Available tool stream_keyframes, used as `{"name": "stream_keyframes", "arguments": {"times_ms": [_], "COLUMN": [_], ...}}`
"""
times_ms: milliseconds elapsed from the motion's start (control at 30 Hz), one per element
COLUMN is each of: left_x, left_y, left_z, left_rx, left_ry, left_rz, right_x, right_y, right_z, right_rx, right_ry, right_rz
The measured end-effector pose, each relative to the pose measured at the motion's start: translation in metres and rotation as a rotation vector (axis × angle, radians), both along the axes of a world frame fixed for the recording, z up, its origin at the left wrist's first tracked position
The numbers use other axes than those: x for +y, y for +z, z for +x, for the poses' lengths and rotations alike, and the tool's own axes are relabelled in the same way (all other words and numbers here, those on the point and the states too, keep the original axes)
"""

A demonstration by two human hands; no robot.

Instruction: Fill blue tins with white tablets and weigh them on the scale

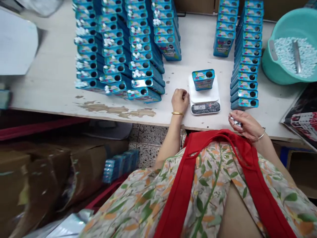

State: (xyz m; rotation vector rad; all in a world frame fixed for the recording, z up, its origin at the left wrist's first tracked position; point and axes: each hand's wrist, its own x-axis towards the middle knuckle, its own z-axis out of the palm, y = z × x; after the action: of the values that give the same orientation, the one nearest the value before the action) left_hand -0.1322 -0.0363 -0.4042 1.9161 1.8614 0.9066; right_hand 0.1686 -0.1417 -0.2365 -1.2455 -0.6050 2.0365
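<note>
A blue candy box (203,80) with a round hole in its top stands upright on the white digital scale (204,96), whose display seems to read 152.1. Just left of the scale, my left hand (180,100) rests on the table with its fingers curled in, and nothing shows in them. To the scale's right, near the table edge, my right hand (245,125) is closed around several small white candies (235,122). More such candies fill a turquoise tub (268,66) at the far right, with a metal scoop (296,57) lying in them.
Rows of blue boxes (146,94) stand at the left, many with white candies on top. Two more rows (244,103) stand between scale and tub. The worn table (116,110) ends close to my body. Cardboard boxes (49,172) sit below at left.
</note>
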Motion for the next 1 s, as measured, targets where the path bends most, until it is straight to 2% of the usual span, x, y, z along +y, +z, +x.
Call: {"name": "stream_keyframes", "arguments": {"times_ms": [267, 433, 567, 733, 867, 1000], "left_x": [-0.005, -0.007, -0.009, -0.010, -0.011, -0.011], "left_y": [0.008, 0.012, 0.017, 0.021, 0.022, 0.023], "left_z": [0.004, 0.006, 0.007, 0.007, 0.007, 0.009], "left_rx": [-0.030, -0.049, -0.038, -0.026, -0.027, -0.035], "left_ry": [-0.001, 0.000, 0.009, 0.000, 0.006, 0.007], "left_rz": [-0.016, -0.009, -0.033, -0.054, -0.058, -0.048], "right_x": [0.116, 0.169, 0.183, 0.186, 0.188, 0.188], "right_y": [0.039, 0.039, 0.034, 0.042, 0.043, 0.041], "right_z": [-0.029, -0.045, -0.050, -0.055, -0.056, -0.057], "right_rx": [-0.220, -0.460, -0.692, -0.952, -0.881, -0.685], "right_ry": [0.140, 0.329, 0.532, 0.687, 0.707, 0.587], "right_rz": [0.370, 0.532, 0.696, 0.835, 0.811, 0.713]}}
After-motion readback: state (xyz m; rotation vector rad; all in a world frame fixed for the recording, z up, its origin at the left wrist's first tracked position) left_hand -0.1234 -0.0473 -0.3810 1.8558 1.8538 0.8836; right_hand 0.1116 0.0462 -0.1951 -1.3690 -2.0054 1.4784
